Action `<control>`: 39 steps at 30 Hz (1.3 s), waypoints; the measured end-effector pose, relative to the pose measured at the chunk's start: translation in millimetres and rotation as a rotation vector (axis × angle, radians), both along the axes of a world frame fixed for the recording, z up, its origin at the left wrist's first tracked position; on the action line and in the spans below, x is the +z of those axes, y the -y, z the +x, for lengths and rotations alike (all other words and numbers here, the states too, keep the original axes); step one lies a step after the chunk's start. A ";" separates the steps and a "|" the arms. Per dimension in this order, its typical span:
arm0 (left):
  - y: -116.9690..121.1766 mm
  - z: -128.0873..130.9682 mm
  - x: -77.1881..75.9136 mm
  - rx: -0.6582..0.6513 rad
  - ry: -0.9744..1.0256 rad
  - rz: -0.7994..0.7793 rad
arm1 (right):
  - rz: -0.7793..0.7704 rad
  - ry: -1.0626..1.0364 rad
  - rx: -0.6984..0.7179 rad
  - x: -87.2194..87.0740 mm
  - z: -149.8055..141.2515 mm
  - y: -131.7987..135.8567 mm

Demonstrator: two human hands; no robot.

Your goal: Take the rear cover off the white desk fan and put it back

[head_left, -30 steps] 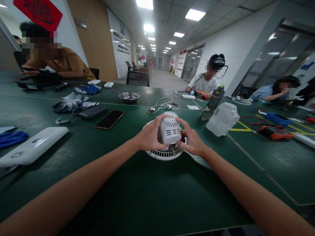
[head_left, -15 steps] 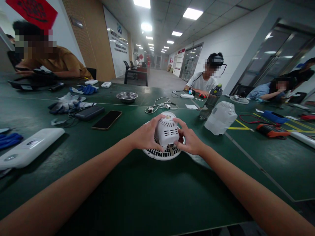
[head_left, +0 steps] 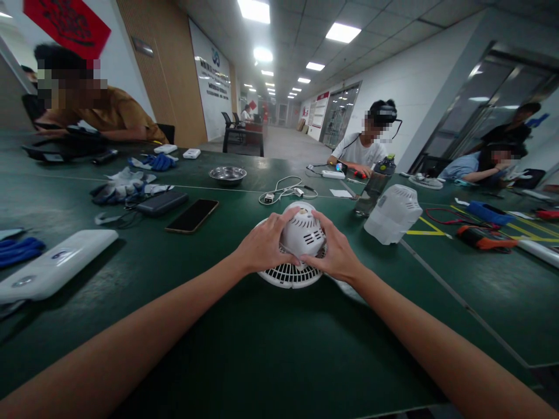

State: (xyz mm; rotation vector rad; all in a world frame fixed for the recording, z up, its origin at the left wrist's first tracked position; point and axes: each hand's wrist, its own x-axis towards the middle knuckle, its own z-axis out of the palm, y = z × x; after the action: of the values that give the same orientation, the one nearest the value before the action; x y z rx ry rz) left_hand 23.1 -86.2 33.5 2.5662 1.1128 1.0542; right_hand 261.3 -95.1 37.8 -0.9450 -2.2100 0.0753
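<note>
Between my two hands is a white slotted fan motor housing [head_left: 304, 235], part of a small electric fan. My left hand [head_left: 269, 240] grips its left side, and my right hand [head_left: 335, 249] grips its right side, both thumbs at the near edge. Beneath the housing, the round white fan grille [head_left: 292, 277] rests on the green table [head_left: 279, 343]. My fingers hide parts of the housing and grille. A white strip, partly behind my right wrist, lies on the table.
Left are a smartphone [head_left: 193, 216], a black power bank [head_left: 162, 202], gloves [head_left: 122, 185] and a white device [head_left: 61, 259]. Beyond are a metal bowl [head_left: 227, 174] and a white cable [head_left: 286, 189]. Right are a bottle [head_left: 374, 185], a translucent white container [head_left: 393, 215] and an orange multimeter [head_left: 484, 238]. Several people sit around.
The housing has turned, so its slots now slant and face further right. My right hand has closed in around its side, its thumb now at the near edge. The camera view has shifted slightly.
</note>
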 end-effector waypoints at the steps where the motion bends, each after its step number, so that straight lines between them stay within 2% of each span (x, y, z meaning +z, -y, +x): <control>1: -0.5 -0.9 -0.3 -0.001 0.006 0.001 | 0.002 -0.010 -0.002 -1.1 -0.2 -0.2; 5: -7.9 -8.6 -4.9 -0.003 0.100 -0.060 | -0.095 -0.109 -0.019 -2.5 3.8 -3.1; 8: -18.4 -16.0 -14.7 0.188 0.209 -0.151 | -0.225 -0.200 -0.052 -2.4 8.5 -5.7; 10: -25.2 -20.9 -22.4 0.328 0.294 -0.271 | -0.285 -0.215 -0.048 -2.3 10.9 -6.3; 13: -31.5 -27.3 -30.8 0.400 0.369 -0.418 | -0.323 -0.240 -0.026 -2.3 13.0 -5.7; 16: -32.8 -31.7 -30.6 0.339 0.535 -0.438 | -0.374 -0.350 -0.025 -2.6 13.7 -6.6; 19: -32.1 -34.8 -22.0 0.225 0.724 -0.346 | -0.499 -0.598 -0.024 -3.4 11.8 -9.8; 21: -31.8 -35.1 -15.9 0.199 0.745 -0.235 | -0.590 -0.796 -0.005 -4.6 7.7 -10.7; 23: -31.6 -32.9 -13.6 0.214 0.710 -0.193 | -0.723 -0.916 0.067 -7.1 1.7 -9.1; 25: -31.3 -27.8 -16.5 0.171 0.732 -0.311 | -0.894 -0.948 0.171 -10.7 -4.7 -5.5; 28: -30.4 -19.0 -26.4 0.030 0.968 -0.620 | -1.111 -0.960 0.252 -15.5 -10.8 -0.5; 30: -29.7 -15.5 -31.8 0.022 1.100 -0.740 | -1.206 -0.983 0.265 -16.5 -11.6 1.3; 32: -28.9 -14.6 -33.7 0.064 1.125 -0.778 | -1.274 -0.990 0.271 -15.8 -11.1 2.1; 34: -27.6 -15.3 -32.2 0.107 1.085 -0.766 | -1.294 -0.992 0.262 -14.7 -10.8 2.1; 36: -25.5 -16.1 -28.4 0.141 1.043 -0.735 | -1.227 -1.016 0.236 -15.3 -11.1 0.1; 39: -21.3 -16.6 -22.3 0.188 0.991 -0.682 | -0.916 -0.973 0.166 -20.3 -9.1 -10.7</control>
State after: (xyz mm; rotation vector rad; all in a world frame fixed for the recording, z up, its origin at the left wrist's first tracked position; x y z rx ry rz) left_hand 6.6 -64.9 11.2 1.1753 1.1163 1.4033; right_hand 252.1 -84.3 17.4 -0.8677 -1.2606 1.3947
